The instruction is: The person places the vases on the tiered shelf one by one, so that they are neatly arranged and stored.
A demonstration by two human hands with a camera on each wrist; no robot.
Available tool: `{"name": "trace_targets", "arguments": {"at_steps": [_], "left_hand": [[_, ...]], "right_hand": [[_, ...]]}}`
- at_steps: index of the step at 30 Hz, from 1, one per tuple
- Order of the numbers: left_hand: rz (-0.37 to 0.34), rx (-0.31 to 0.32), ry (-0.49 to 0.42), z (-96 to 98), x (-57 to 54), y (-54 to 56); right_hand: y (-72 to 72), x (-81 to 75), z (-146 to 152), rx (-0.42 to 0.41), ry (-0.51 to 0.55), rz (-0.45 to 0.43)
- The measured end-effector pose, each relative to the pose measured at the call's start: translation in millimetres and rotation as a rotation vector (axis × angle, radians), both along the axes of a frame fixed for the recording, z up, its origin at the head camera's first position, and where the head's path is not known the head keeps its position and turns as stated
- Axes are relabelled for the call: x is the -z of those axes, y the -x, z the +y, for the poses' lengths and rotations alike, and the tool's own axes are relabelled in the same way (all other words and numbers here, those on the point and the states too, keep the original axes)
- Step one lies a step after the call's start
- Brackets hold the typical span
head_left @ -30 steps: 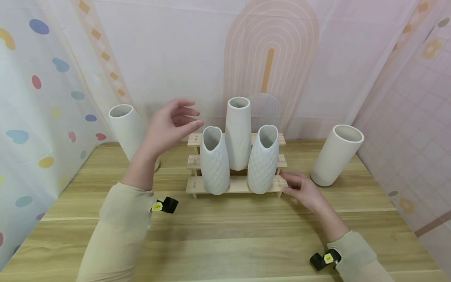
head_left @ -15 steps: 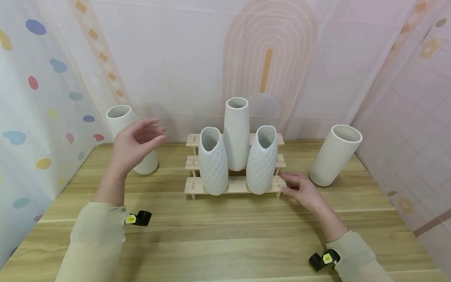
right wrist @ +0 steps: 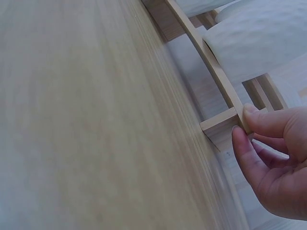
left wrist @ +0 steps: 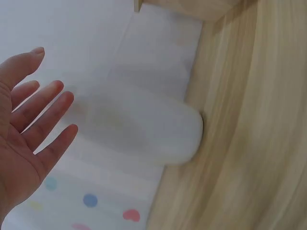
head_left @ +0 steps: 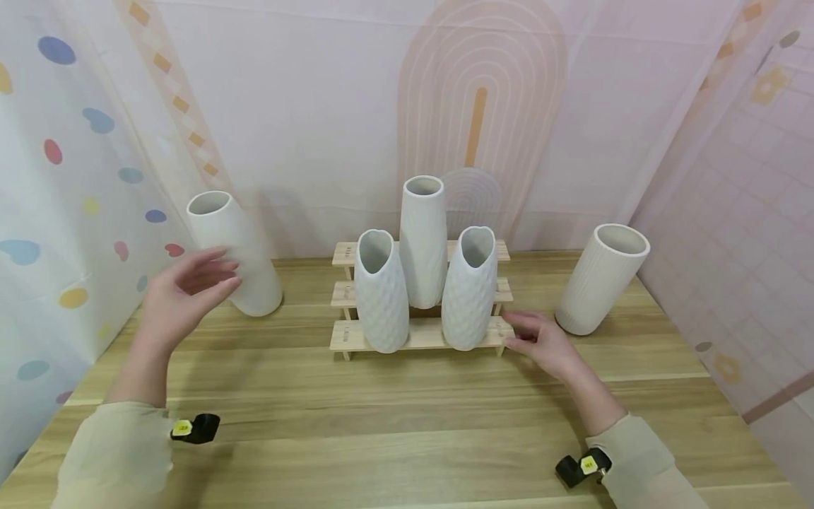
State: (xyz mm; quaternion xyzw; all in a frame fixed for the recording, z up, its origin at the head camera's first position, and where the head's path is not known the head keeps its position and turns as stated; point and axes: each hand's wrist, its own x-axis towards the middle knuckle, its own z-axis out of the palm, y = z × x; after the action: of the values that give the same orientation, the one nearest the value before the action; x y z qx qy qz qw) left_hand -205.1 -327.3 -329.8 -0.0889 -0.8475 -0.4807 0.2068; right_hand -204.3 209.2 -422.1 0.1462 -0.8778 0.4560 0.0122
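My left hand (head_left: 184, 293) is open beside the smooth white vase (head_left: 244, 261) at the left, its fingers relaxed and overlapping the vase's side in the head view. In the left wrist view the fingers (left wrist: 48, 112) are spread, with the blurred vase (left wrist: 158, 124) beyond them. My right hand (head_left: 543, 343) pinches the right end of the lowest shelf of a three-step wooden display stand (head_left: 422, 334); the right wrist view shows thumb and finger on the shelf corner (right wrist: 242, 117). On the stand are two textured vases (head_left: 382, 304) (head_left: 470, 300) in front and a taller vase (head_left: 422, 240) behind.
A ribbed white vase (head_left: 600, 283) stands to the right of the stand, behind my right hand. Patterned cloth (head_left: 305, 106) hangs behind and at both sides of the wooden table (head_left: 381, 431).
My left hand has moved left and down, away from the stand and across to the front of the left vase. The right hand stays at the stand's end; the view shifts slightly.
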Motion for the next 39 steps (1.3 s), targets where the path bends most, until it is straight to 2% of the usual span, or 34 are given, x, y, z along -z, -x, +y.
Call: {"name": "trace_targets", "arguments": {"at_steps": [4,10,14,18,28,35,39], "left_hand": [[-0.039,-0.050,-0.002,-20.7,5.8,-7.6],[-0.034,-0.132,-0.038,-45.3,8.0,-12.6],[-0.059,-0.183,-0.036,-53.0,4.6,-12.7],[-0.090,-0.210,0.006,-55.1,1.0,-10.9],[-0.162,-0.174,0.062,-44.2,-1.0,10.9],[-0.181,-0.138,0.005,-28.2,0.2,26.8],[-0.183,-0.146,-0.021,-22.3,1.6,34.8]], "right_hand": [[0.3,0.6,0.4,0.001,0.007,-0.001],[0.3,-0.1,0.3,-0.008,0.003,0.001],[0.2,-0.1,0.4,-0.009,0.002,0.005],[-0.2,-0.4,-0.3,-0.001,-0.007,-0.006],[0.9,-1.1,-0.7,0.000,-0.005,-0.019],[0.8,-1.5,-0.8,0.000,-0.002,-0.021],[0.0,-1.4,-0.9,-0.002,-0.001,-0.022]]}}
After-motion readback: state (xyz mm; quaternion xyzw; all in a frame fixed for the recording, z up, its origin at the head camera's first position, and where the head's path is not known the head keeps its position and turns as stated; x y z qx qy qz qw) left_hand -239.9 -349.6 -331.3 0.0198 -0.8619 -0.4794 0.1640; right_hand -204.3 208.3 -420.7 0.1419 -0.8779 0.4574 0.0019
